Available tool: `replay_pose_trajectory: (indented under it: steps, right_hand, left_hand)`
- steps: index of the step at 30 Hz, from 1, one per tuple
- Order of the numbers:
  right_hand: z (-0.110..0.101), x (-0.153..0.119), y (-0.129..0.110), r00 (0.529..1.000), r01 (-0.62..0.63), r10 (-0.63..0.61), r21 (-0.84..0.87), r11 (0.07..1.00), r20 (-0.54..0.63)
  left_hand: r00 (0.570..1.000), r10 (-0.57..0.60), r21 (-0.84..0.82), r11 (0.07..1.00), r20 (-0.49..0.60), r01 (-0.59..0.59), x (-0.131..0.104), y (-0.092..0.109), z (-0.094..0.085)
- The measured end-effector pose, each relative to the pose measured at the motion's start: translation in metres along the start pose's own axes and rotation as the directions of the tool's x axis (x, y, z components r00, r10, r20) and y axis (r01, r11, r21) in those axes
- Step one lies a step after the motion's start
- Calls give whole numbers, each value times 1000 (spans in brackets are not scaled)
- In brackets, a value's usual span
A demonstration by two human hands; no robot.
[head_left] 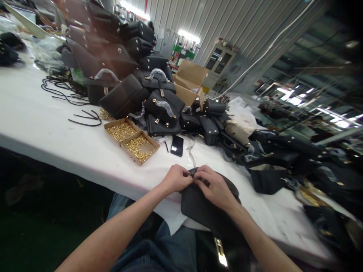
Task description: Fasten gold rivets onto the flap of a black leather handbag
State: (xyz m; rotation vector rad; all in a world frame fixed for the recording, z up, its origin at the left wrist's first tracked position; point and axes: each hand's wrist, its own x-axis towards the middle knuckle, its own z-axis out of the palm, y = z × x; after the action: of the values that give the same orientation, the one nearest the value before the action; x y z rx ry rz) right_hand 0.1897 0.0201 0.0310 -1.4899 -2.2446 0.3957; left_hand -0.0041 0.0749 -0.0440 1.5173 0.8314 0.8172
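Note:
A black handbag [195, 206] lies over the table's front edge, its flap hanging down towards my lap. A gold-coloured metal clasp [221, 252] shows at the flap's lower end. My left hand [178, 179] is closed in a pinch on the bag's upper edge. Right beside it, my right hand [215, 187] pinches the same spot, with its fingers bent and the wrist across the bag. Any small part between the fingertips is hidden. Beyond my hands, a smartphone [177, 146] lies on the white table.
Two cardboard trays [141, 162] of small gold-coloured hardware stand left of the phone. Black handbags [124, 96] are piled high behind them, with more bags [266, 173] along the right. Black cords [86, 120] lie at left. An open cardboard box [185, 90] stands behind the pile.

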Motion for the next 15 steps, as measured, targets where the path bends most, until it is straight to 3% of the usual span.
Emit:
replay_pose_trajectory:
  steps: [15]
  right_hand:
    - [3,-4,-8,997,-13,14,11,1000,-72]
  left_hand:
    - [991,118,112,986,61,-124,-6,7,-6]
